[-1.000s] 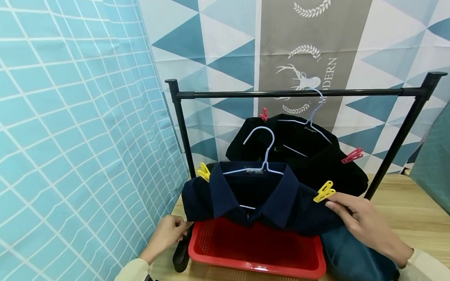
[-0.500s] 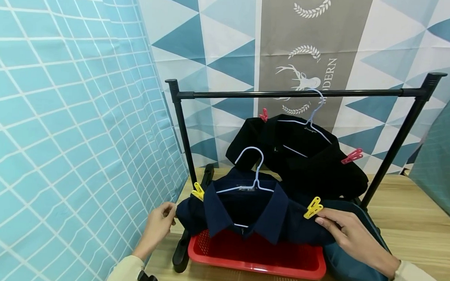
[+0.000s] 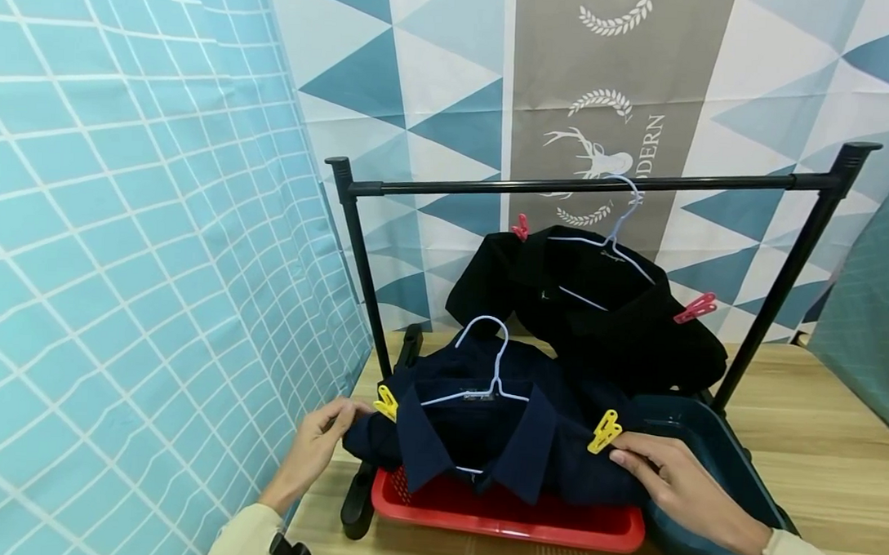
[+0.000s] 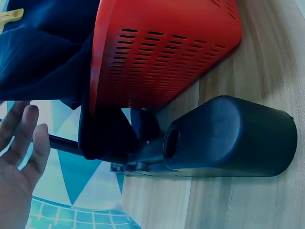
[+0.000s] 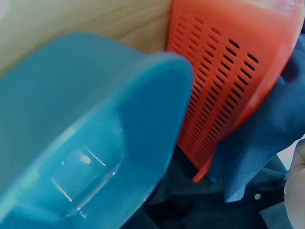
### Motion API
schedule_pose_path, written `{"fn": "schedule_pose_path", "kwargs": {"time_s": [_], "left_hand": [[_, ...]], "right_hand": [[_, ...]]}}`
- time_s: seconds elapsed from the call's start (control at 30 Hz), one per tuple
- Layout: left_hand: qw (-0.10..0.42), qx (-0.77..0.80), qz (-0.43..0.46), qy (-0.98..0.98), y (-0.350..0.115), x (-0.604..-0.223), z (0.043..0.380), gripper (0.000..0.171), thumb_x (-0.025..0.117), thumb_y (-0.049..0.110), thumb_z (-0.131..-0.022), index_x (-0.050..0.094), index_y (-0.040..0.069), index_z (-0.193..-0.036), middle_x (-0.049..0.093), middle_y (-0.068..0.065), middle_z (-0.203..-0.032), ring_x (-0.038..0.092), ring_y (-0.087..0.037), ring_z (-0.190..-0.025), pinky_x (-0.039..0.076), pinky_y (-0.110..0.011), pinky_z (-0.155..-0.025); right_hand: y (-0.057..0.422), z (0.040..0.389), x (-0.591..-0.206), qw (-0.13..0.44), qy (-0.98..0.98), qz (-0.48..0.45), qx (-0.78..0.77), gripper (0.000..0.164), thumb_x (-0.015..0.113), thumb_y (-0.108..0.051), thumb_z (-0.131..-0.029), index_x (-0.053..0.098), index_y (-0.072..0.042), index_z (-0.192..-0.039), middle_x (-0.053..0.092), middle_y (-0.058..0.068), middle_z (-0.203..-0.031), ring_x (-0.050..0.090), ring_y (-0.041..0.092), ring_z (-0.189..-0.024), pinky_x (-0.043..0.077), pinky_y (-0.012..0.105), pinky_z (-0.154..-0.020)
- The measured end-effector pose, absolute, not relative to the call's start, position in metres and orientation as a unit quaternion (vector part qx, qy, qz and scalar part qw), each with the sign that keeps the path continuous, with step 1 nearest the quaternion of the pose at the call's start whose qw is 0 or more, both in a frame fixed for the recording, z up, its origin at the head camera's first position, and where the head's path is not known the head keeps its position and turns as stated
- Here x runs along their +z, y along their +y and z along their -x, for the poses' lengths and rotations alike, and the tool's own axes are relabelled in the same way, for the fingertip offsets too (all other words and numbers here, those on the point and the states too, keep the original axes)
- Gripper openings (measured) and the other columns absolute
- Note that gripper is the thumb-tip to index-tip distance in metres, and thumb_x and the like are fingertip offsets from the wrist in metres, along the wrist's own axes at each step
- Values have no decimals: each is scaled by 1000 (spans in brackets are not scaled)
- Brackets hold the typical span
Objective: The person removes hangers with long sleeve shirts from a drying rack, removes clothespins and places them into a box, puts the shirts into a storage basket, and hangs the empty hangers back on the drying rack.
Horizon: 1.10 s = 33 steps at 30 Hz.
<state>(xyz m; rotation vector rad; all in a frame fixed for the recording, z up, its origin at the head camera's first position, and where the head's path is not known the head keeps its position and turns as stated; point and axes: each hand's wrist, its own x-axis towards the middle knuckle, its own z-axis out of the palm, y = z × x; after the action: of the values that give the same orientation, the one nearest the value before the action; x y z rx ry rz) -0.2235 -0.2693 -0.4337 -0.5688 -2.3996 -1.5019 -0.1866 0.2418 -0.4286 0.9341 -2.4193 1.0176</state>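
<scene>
A navy collared shirt (image 3: 571, 453) on a pale lilac wire hanger (image 3: 499, 357) lies spread over the red basket (image 3: 509, 528). Yellow clothespins (image 3: 605, 432) clip both of its shoulders. At the left sleeve, the person's left hand (image 3: 314, 446) pinches the cloth's edge; in the left wrist view its other fingers stretch beneath the shirt. The right hand (image 3: 690, 486) holds the opposite sleeve between thumb and fingers, just beside the right clothespin. In the right wrist view only a bit of that hand (image 5: 296, 191) shows, at the edge.
Behind, a black shirt (image 3: 633, 341) with pink clothespins (image 3: 697, 307) hangs from the black rack's bar (image 3: 484, 186). A dark teal basin (image 3: 689, 527) stands right of the basket. The rack's foot (image 3: 358, 503) lies at the basket's left on the wooden table (image 3: 828, 438).
Both hands have lowered the navy shirt and its hanger toward the red basket and slightly left. The left hand has risen to the sleeve, and the teal basin shows more. The black shirt stays put.
</scene>
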Motion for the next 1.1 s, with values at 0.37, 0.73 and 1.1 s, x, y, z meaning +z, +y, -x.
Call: {"fn": "schedule_pose_path", "kwargs": {"time_s": [0.37, 0.73, 1.1], "left_hand": [[125, -494, 269, -817, -271, -434, 221, 18, 67, 5, -100, 79, 16, -107, 68, -5, -102, 61, -13, -88, 50, -29, -69], [76, -461, 296, -833, -283, -441, 226, 20, 69, 8, -98, 80, 16, -113, 64, 1, -97, 58, -14, -84, 49, -30, -70], [40, -422, 346, -837, -286, -435, 224, 23, 70, 15, -98, 79, 8, -118, 67, -9, -98, 58, -11, -86, 50, -29, -73]], "right_hand": [[239, 185, -443, 155, -870, -306, 354, 24, 65, -7, -102, 74, -27, -111, 70, -16, -105, 63, 3, -88, 56, 23, -78], [236, 186, -453, 158, -865, -318, 354, 26, 66, -7, -101, 73, -30, -109, 69, -17, -104, 62, 2, -86, 55, 23, -76], [239, 188, -450, 154, -873, -314, 341, 23, 66, -14, -102, 72, -35, -107, 68, -19, -102, 63, 1, -86, 55, 24, -73]]}}
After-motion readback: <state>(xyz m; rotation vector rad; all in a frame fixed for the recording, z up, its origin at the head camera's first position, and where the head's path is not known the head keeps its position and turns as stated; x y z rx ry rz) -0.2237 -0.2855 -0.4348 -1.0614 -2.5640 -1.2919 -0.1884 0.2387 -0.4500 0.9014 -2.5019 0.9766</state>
